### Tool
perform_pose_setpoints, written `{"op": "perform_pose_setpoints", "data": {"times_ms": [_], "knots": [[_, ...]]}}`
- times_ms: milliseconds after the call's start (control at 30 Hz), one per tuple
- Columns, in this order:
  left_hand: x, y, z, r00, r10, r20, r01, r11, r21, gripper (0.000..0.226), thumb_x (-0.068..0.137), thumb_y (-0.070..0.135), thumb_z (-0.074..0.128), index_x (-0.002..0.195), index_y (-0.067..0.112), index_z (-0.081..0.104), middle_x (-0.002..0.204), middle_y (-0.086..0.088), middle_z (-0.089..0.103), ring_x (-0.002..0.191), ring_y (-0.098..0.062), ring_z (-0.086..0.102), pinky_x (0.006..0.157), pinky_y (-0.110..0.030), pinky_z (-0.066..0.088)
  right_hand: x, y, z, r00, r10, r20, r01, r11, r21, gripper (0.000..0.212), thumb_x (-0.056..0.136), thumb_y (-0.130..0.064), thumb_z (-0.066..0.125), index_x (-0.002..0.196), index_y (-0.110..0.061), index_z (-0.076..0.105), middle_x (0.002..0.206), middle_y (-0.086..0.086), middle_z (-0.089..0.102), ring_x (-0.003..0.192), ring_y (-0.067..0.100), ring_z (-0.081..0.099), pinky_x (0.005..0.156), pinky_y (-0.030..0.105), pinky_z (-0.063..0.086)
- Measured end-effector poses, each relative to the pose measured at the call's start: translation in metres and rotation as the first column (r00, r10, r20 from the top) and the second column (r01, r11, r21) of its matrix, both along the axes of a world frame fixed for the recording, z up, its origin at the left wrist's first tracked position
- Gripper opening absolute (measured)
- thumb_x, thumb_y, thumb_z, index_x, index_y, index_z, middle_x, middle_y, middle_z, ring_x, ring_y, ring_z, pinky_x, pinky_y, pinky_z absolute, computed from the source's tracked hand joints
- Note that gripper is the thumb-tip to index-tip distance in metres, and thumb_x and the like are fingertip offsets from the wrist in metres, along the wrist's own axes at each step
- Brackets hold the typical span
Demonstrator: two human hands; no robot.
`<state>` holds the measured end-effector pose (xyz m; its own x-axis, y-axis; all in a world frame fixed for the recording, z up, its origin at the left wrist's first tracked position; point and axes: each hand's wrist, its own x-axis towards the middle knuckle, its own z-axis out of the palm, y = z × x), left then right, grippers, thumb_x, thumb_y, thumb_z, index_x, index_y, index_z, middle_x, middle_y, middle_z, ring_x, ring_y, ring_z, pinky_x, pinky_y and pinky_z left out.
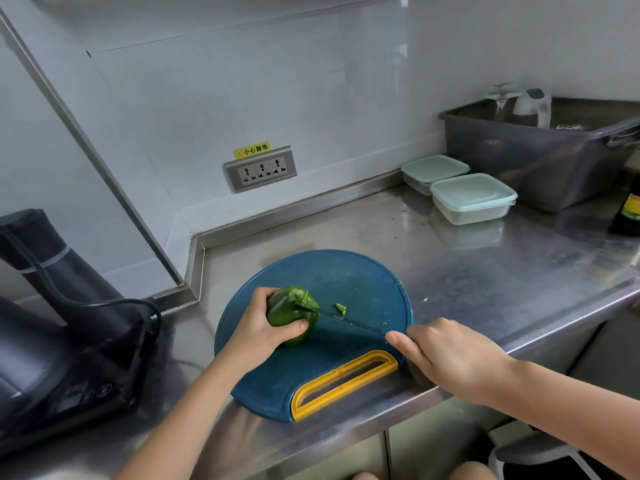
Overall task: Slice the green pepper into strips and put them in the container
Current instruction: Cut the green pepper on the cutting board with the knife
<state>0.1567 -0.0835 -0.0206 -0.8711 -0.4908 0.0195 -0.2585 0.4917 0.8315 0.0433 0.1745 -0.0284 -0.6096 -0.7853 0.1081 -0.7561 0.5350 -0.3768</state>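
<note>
View: head camera, looking down onto a kitchen corner.
Surface: stainless-steel countertop (485, 271) with a raised steel lip along the back, carrying smears and a few green specks.
Room: pale tiled wall (242, 81); a triple socket strip (260, 169) sits under a yellow warning label (251, 150).
Left edge: black appliance (62, 306) with a cable looped across it.
Right rear: grey plastic tub (540, 157) holding a kettle and glassware; dark bottle (628, 209) beside it at the frame edge.
Containers: front container (472, 197) and rear container (434, 171), clear with pale green lids on, side by side before the tub, well apart from the hands.
Board: round blue cutting board (346, 271) with a yellow slotted handle (346, 386), near the counter's front edge.
Green pepper (287, 315): whole, on the board's left part, stem turned to the right.
Left hand (259, 327): wrapped over the pepper, thumb on its near side.
Right hand (450, 355): at the board's right rim, curled round the hidden knife handle.
Knife (349, 320): blade runs leftward from the right hand, its tip at the pepper's stem.
Offcut: small green piece (341, 308) just behind the blade.
</note>
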Motion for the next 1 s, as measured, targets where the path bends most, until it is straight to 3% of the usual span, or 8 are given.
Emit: {"op": "perform_pose_setpoints", "data": {"times_ms": [133,300,600,667,733,867,1000], "knots": [[-0.001,0.006,-0.005,0.996,0.075,-0.055,-0.075,0.997,0.009,0.049,0.078,0.022,0.075,0.114,0.018,0.043,0.107,0.009,0.051,0.097,0.000,0.050,0.069,-0.009,0.038,0.004,-0.005,-0.002,0.999,-0.024,-0.044,0.024,1.000,0.004,0.102,0.052,-0.081,-0.034,0.073,-0.023,0.046,0.065,-0.003,0.051,0.055,0.015,0.047,0.055,0.030,0.042],[-0.004,0.010,-0.009,0.984,0.137,-0.110,-0.132,0.990,0.049,0.047,0.077,0.022,0.075,0.111,0.014,0.044,0.106,0.003,0.051,0.096,-0.003,0.050,0.069,-0.012,0.037,0.005,-0.010,-0.005,0.988,-0.064,-0.137,0.074,0.995,0.064,0.119,0.043,-0.077,-0.044,0.082,-0.021,0.054,0.070,-0.001,0.054,0.070,0.025,0.059,0.055,0.032,0.038],[-0.008,0.014,-0.013,0.972,0.188,-0.141,-0.184,0.982,0.040,0.048,0.077,0.028,0.076,0.107,0.017,0.041,0.107,-0.001,0.049,0.096,-0.007,0.050,0.070,-0.017,0.041,0.013,-0.018,0.001,0.989,-0.068,-0.129,0.075,0.996,0.055,0.095,0.056,-0.078,-0.035,0.066,-0.022,0.041,0.059,-0.003,0.043,0.058,0.019,0.046,0.058,0.031,0.043],[-0.008,0.016,-0.014,0.974,0.186,-0.133,-0.184,0.983,0.029,0.048,0.077,0.028,0.075,0.107,0.018,0.039,0.106,-0.001,0.048,0.094,-0.007,0.050,0.067,-0.015,0.040,0.012,-0.021,0.003,0.993,-0.066,-0.096,0.073,0.995,0.072,0.082,0.077,-0.074,-0.014,0.069,-0.019,0.046,0.061,-0.003,0.044,0.063,0.022,0.051,0.061,0.033,0.045],[-0.007,0.017,-0.013,0.973,0.190,-0.127,-0.190,0.982,0.015,0.049,0.077,0.029,0.075,0.108,0.018,0.039,0.106,0.000,0.047,0.093,-0.006,0.049,0.065,-0.014,0.039,0.014,-0.024,0.004,0.991,-0.087,-0.097,0.096,0.992,0.085,0.072,0.086,-0.066,0.001,0.075,-0.016,0.051,0.062,-0.001,0.045,0.068,0.025,0.055,0.064,0.036,0.046],[-0.007,0.015,-0.011,0.979,0.170,-0.110,-0.170,0.985,0.004,0.049,0.077,0.031,0.075,0.108,0.018,0.039,0.108,-0.001,0.047,0.094,-0.007,0.050,0.065,-0.014,0.039,0.016,-0.021,0.000,0.980,-0.100,-0.174,0.110,0.993,0.046,0.079,0.073,-0.072,-0.021,0.067,-0.021,0.039,0.058,-0.002,0.042,0.061,0.022,0.049,0.060,0.032,0.042],[-0.003,0.011,-0.008,0.979,0.181,-0.097,-0.179,0.983,0.030,0.049,0.079,0.032,0.074,0.111,0.018,0.040,0.107,0.002,0.049,0.099,-0.010,0.051,0.067,-0.013,0.039,0.014,-0.016,-0.001,0.990,-0.104,-0.096,0.106,0.994,0.012,0.081,0.073,-0.075,-0.016,0.067,-0.021,0.043,0.061,0.000,0.048,0.063,0.019,0.055,0.064,0.031,0.046]]}}
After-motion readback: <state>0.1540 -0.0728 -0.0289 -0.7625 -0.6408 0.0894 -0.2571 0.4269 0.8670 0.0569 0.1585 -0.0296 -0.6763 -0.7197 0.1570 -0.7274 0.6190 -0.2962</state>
